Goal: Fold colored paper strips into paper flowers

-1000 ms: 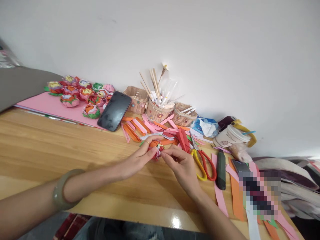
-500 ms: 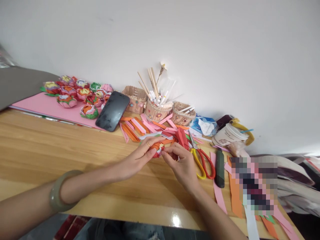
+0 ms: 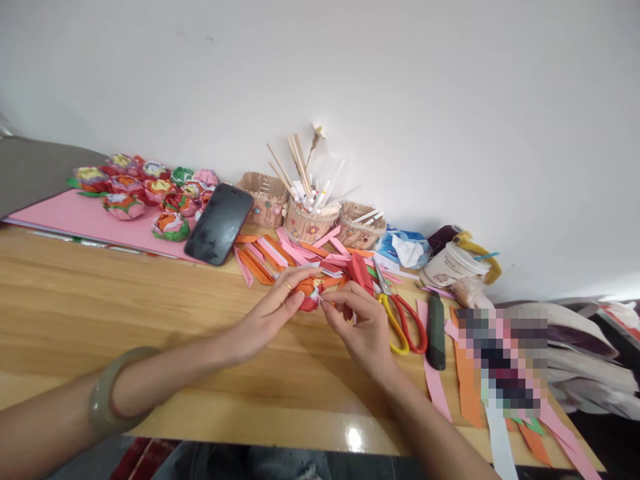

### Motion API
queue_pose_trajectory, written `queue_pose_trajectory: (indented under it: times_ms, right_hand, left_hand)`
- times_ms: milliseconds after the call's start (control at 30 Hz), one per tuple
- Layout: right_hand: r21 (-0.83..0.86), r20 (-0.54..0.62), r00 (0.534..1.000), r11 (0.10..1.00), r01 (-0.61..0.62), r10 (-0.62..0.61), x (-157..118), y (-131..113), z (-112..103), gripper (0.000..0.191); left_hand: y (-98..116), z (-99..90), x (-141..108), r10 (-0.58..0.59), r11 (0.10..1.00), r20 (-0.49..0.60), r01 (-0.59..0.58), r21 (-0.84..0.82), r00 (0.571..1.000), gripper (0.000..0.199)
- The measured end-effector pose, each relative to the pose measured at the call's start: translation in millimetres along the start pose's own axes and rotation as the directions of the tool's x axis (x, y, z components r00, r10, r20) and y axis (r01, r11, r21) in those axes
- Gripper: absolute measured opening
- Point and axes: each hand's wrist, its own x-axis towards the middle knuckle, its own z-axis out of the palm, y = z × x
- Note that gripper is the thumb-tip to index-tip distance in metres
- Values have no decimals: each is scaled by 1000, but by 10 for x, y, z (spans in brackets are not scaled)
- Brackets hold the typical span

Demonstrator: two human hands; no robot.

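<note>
Held by left hand [image 3: 270,313], edge-pinched by right hand [image 3: 364,325]: one paper flower [image 3: 309,302], seemingly for steadiness; scissors [image 3: 396,302] right of flower, within reach.

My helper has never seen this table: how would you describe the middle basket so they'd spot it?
At the back of the wooden table, just right of the black phone, three small baskets stand in a row. The middle basket is the one with long wooden sticks and a pale flower rising high above its rim, unlike its neighbours.
</note>
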Motion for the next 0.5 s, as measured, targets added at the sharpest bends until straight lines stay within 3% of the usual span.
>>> queue_pose_trajectory:
  times_ms: [100, 200, 500]
  right_hand:
    - [183, 156, 976, 966, -181, 154, 43, -13, -54, 14]
    - [310, 275, 938, 905, -293, 209, 75, -3, -92, 15]
    - [397, 258, 929, 847, -353, 266, 55, 78, -52, 9]
  left_hand:
    - [39, -15, 0, 5, 999, 6, -5, -35, 1000, 41]
    - [54, -21, -1, -12, 998, 12, 12, -59, 1000, 40]
    - [-26, -9, 5, 32, 987, 19, -29, -159, 999, 36]
